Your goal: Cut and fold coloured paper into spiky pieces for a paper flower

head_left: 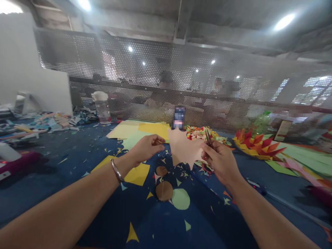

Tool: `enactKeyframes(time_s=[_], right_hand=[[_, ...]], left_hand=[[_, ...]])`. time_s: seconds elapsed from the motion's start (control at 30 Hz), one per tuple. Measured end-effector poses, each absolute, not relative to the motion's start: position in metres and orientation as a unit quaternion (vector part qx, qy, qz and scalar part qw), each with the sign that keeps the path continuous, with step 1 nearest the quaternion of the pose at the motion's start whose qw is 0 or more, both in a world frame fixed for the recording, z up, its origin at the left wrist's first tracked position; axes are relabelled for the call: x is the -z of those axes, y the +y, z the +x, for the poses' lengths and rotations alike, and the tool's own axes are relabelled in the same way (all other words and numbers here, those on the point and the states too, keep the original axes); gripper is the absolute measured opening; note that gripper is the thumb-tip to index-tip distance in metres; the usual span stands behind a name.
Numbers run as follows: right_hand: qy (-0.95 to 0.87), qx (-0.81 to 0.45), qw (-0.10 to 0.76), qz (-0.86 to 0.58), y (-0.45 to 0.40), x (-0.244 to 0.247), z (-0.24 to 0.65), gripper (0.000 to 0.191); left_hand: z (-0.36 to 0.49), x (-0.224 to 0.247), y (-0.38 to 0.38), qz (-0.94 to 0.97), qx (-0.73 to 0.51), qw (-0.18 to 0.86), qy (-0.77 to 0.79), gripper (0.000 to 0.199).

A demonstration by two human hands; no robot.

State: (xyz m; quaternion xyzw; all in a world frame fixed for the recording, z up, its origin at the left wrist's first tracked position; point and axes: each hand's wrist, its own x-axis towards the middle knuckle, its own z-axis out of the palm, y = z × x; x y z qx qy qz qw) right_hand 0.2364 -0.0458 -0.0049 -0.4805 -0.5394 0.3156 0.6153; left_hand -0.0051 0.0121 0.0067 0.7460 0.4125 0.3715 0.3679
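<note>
The person's left hand (pixel 149 148) hovered above the blue table (pixel 109 224), just left of the pale pink paper (pixel 184 148), its thumb and fingers curled toward each other with a narrow gap between them. No object could be made out in that gap. The right hand (pixel 220 160) was closed around small scissors (pixel 208 137), whose blades pointed up and away, and its fingers were at the right edge of the pale pink paper. That sheet stood tilted between the two hands, its lower edge cut into jagged points.

Nearer the person, two brown discs (pixel 164 191) lay on the table, the nearer one beside a pale green round piece (pixel 181 199). A yellow sheet (pixel 137 174) lay near and below the left hand, and small cut scraps (pixel 132 232) were scattered around. At the far side, a paper stack (pixel 126 130) lay left of the pale pink paper, and a multicoloured scrap heap (pixel 199 132) lay behind and to its right. Farther right were spiky red, orange and yellow papers (pixel 259 145) near a green bottle (pixel 262 122). A clear cup with a white lid (pixel 101 107) stood at the far left.
</note>
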Motion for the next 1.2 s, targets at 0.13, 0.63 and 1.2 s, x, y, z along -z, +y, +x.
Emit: enactKeyframes(time_s=[0.13, 0.63, 1.2], right_hand=[[-0.533, -0.319, 0.624, -0.475, -0.045, 0.004, 0.237, 0.024], [-0.547, -0.315, 0.613, -0.474, -0.045, 0.004, 0.236, 0.022], [-0.550, -0.395, 0.597, -0.430, -0.059, 0.001, 0.208, 0.020]], left_hand=[[-0.010, -0.005, 0.010, 0.865, -0.200, 0.238, 0.393, 0.029], [-0.005, -0.004, 0.005, 0.800, -0.196, 0.442, 0.355, 0.022], [0.039, -0.004, -0.044, 0.598, -0.433, 0.608, 0.292, 0.018]])
